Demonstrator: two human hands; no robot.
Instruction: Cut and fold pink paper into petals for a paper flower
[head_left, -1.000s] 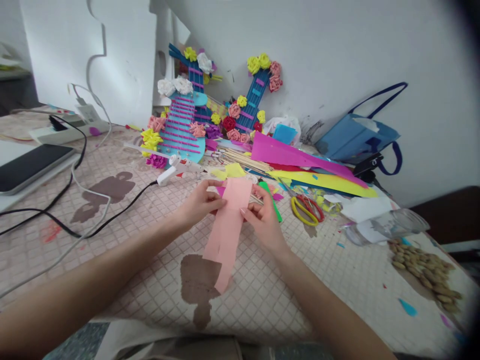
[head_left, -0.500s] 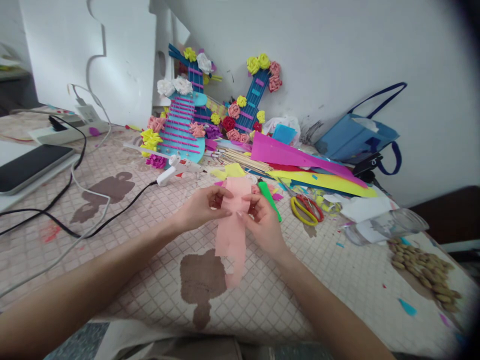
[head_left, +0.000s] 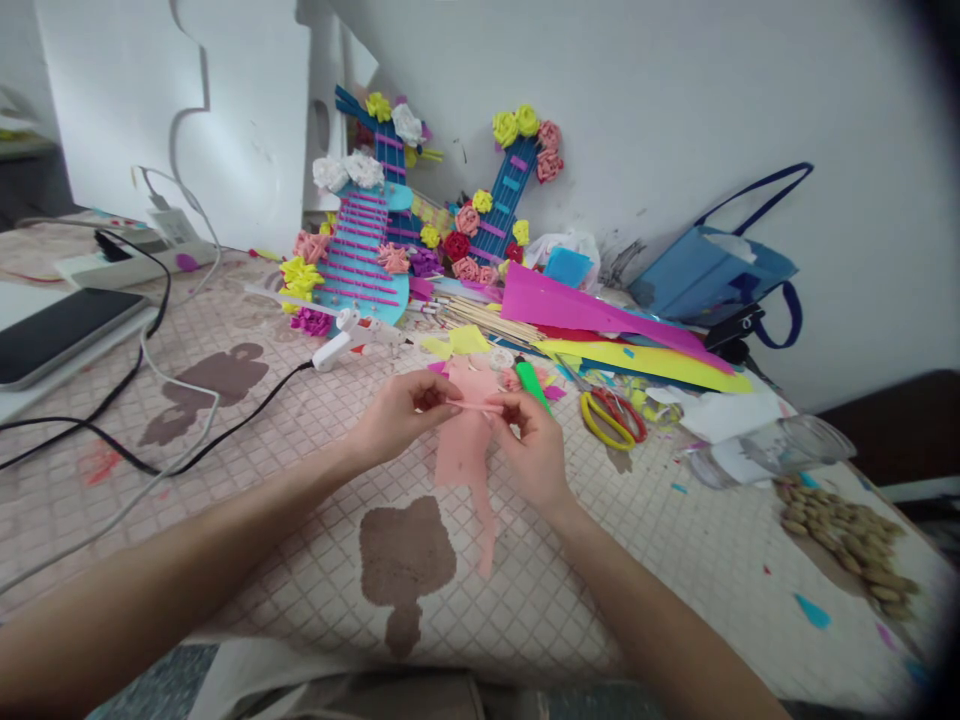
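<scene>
A strip of pink crepe-like paper (head_left: 463, 450) is held between both hands, with a narrow fold running across it at the fingertips. My left hand (head_left: 401, 415) pinches the left end of the fold. My right hand (head_left: 531, 445) pinches its right end. Below the fold the paper hangs toward me, ending in a thin ragged tail on the right; more pink paper shows beyond the fingers. Just past my right hand lies a bright green tube-like object (head_left: 531, 382), partly hidden by that hand.
Left stand a hot glue gun (head_left: 349, 340) and a black phone (head_left: 71, 335) among cables. Behind are decorated panels with paper flowers (head_left: 364, 250), wooden sticks (head_left: 487, 320) and coloured paper (head_left: 600, 320). Scissors (head_left: 611, 420), a clear cup (head_left: 799, 445) and peanuts (head_left: 847, 535) lie right.
The pink paper was spread flatter between the hands; now it is pinched into a narrow crosswise fold. Its lower end has shifted and narrowed to a thin tail. Both hands stay nearly in place.
</scene>
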